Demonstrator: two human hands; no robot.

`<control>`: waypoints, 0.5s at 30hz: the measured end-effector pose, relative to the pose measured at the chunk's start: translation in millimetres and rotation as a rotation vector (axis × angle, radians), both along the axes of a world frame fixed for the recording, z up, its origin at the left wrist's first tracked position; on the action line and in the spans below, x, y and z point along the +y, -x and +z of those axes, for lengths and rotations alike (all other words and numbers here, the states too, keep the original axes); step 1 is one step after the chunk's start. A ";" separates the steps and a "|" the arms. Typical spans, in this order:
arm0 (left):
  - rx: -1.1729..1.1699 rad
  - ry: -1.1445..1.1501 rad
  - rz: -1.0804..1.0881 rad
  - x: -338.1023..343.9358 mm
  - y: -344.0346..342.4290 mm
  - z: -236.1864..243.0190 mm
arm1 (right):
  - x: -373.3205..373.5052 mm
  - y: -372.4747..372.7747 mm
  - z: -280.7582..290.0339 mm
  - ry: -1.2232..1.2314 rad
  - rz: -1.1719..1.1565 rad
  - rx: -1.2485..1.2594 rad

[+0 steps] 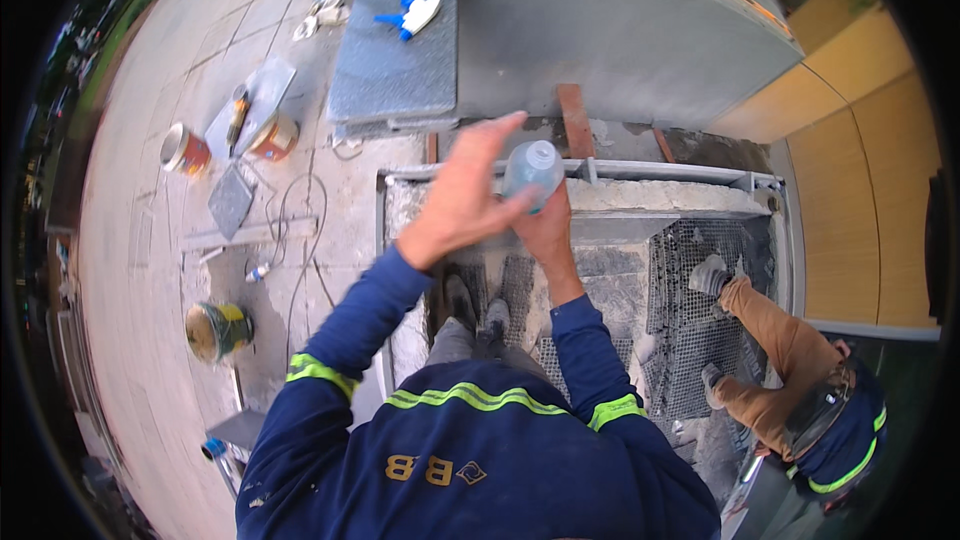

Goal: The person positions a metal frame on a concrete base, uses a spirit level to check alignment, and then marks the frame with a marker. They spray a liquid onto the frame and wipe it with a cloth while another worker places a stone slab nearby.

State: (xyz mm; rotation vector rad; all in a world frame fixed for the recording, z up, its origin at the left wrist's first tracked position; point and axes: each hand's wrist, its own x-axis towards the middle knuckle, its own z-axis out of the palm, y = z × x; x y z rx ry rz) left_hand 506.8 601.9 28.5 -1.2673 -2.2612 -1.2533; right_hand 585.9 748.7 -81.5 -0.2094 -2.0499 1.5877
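Observation:
In front of my chest, my right hand (546, 233) is wrapped round a translucent, pale-blue bottle (533, 166). The bottle's narrow top points up towards me. Close on its left is my left hand (462, 192), slightly blurred, with fingers stretched out and the thumb passing in front of the bottle. Whether that thumb touches the bottle I cannot tell. A blue and white trigger spray head (412, 16) lies on a grey stone slab (390, 80) beyond my hands.
Buckets (184, 150) and an angle grinder (238, 118) are at the left, with a cable (290, 215) across the paving. A metal frame (665, 172) borders the pit where I stand. Another person (815, 395) works over mesh (690, 340) at the right.

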 end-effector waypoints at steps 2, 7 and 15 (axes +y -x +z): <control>-0.125 0.033 0.048 7.6 -15.0 -38.3 | -7.5 -11.7 3.5 0.113 0.129 -0.018; -0.561 0.006 -0.077 2.4 -39.3 -76.4 | 22.1 -60.5 -22.6 0.195 0.294 -0.158; -0.476 0.311 -0.058 31.0 -105.5 -132.5 | 65.3 -96.5 -7.3 0.217 0.044 -0.228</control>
